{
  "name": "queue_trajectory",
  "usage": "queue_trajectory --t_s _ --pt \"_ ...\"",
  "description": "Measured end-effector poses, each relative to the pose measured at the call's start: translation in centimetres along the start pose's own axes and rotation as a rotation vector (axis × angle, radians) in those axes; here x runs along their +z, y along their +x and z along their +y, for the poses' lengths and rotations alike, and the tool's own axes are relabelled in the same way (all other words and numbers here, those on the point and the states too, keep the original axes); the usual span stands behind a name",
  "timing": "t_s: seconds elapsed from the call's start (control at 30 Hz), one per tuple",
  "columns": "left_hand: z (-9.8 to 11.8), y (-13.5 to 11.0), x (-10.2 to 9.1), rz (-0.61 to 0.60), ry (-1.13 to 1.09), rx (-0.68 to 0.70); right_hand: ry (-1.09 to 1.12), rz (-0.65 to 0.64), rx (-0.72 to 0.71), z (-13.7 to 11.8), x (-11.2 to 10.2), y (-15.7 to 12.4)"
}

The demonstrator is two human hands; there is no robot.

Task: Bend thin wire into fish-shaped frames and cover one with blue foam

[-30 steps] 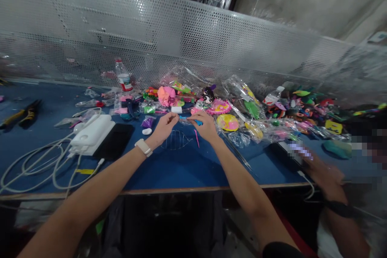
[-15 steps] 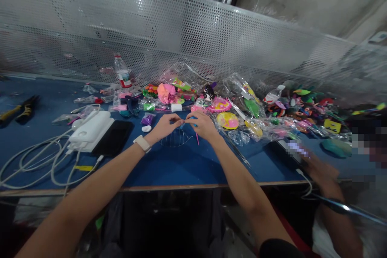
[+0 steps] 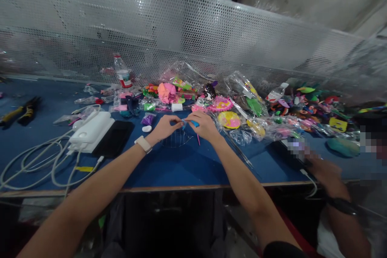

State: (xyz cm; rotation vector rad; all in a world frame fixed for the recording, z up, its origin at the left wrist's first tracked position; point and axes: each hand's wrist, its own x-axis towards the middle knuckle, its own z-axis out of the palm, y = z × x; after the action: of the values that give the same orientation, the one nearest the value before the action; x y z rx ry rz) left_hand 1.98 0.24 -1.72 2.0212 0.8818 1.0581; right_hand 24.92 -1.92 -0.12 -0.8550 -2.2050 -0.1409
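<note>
My left hand (image 3: 165,128) and my right hand (image 3: 204,125) meet above the blue table, fingertips pinched on a small piece of blue clay (image 3: 183,125). More blue shows under my right fingers, partly hidden by them. A thin wire frame (image 3: 177,142) with spaced cross wires is just below my hands, its upper part covered by them. By my right hand a thin pink stick (image 3: 198,139) points down. Near my left hand are a purple clay packet (image 3: 148,119) and a white lump (image 3: 146,128).
At left lie pliers (image 3: 26,112), a white power bank (image 3: 92,132) with cables and a black phone (image 3: 116,138). Clay figures and plastic bags line the back, with a bottle (image 3: 123,73). Metal rods (image 3: 238,151) lie right. A co-worker's hand (image 3: 325,171) is by a device (image 3: 287,155).
My fingertips have parted slightly, and more of the blue clay shows between and beneath them. The co-worker's hand at the right has shifted slightly.
</note>
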Motion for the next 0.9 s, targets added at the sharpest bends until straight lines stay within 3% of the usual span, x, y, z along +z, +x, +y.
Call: queue_trajectory --t_s 0.2,0.4,0.57,0.73,0.9 --pt "-0.3 0.0 0.1 0.03 -0.127 -0.064 0.024 0.038 -0.014 0.4 0.4 -0.1" --pt "-0.7 0.2 0.3 0.143 -0.324 -0.144 0.05 0.069 0.02 1.1 0.3 -0.3" --pt "-0.7 0.3 0.5 0.143 -0.362 -0.142 0.088 0.124 -0.007 1.5 0.3 -0.2" --pt "-0.6 0.2 0.9 0.169 -0.391 -0.212 0.135 0.093 0.076 1.1 0.1 -0.3" --pt "-0.5 0.1 1.0 0.28 -0.469 -0.362 0.18 0.286 0.212 -0.6 -0.2 -0.4"
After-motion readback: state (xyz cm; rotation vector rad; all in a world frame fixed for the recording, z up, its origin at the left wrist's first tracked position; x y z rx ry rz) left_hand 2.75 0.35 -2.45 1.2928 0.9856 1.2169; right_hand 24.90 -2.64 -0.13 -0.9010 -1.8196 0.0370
